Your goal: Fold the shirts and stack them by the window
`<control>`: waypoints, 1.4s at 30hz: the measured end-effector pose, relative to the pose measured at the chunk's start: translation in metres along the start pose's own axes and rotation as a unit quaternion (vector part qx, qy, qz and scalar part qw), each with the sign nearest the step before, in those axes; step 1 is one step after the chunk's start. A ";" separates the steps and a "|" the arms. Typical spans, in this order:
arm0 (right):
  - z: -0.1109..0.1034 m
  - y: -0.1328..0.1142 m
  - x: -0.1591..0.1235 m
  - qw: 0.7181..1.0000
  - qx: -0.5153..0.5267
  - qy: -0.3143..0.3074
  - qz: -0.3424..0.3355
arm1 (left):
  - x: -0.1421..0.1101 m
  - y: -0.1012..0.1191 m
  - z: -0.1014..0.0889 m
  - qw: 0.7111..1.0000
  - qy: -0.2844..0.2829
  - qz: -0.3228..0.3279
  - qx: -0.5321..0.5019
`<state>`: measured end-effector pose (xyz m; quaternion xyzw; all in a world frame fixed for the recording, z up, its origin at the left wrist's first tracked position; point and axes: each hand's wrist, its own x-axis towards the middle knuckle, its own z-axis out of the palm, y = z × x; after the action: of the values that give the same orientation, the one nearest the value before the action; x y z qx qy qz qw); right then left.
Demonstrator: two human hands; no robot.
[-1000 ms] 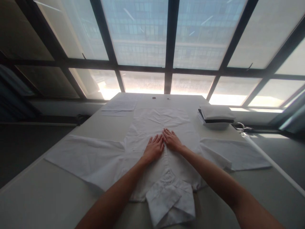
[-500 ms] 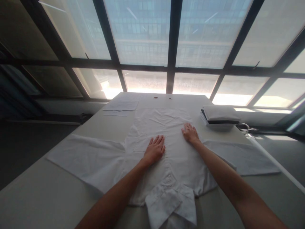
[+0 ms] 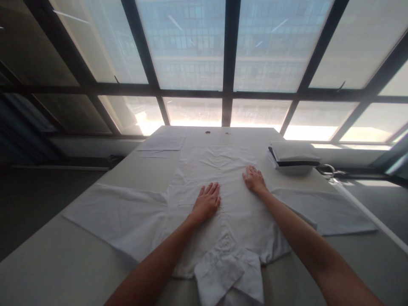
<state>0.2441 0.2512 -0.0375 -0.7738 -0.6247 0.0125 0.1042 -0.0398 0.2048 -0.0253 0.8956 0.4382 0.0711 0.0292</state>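
Note:
A white shirt (image 3: 153,212) lies spread flat on a pale table (image 3: 47,263), sleeves stretched out to both sides and the collar nearest me. My left hand (image 3: 208,202) rests flat and open on the shirt's front, just left of the button line. Further right, my right hand (image 3: 253,179) presses flat on the shirt's right side, fingers stretched out. Neither hand holds anything.
A stack of folded clothes (image 3: 291,155) sits at the table's back right, with a metal object (image 3: 330,171) beside it. Sheets of paper (image 3: 161,144) lie at the back left. Two small round things (image 3: 208,132) sit near the far edge. Large windows rise behind.
A second ago both hands lay together at the shirt's middle. My right hand has slid out to the right over the cloth; my left hand has stayed nearly in place.

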 end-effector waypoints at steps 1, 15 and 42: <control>0.000 0.000 0.000 1.000 0.000 0.000 0.000 | 0.000 0.000 0.000 1.000 0.001 0.000 0.000; -0.005 -0.003 -0.004 1.000 -0.011 -0.009 -0.002 | 0.000 -0.001 0.005 1.000 0.008 0.004 0.019; -0.005 -0.102 -0.078 0.986 0.038 -0.020 -0.164 | 0.020 0.021 -0.001 0.998 -0.048 0.010 -0.040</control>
<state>0.1297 0.1946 -0.0231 -0.6559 -0.7442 0.0347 0.1214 -0.0117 0.2080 -0.0200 0.9003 0.4242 0.0456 0.0858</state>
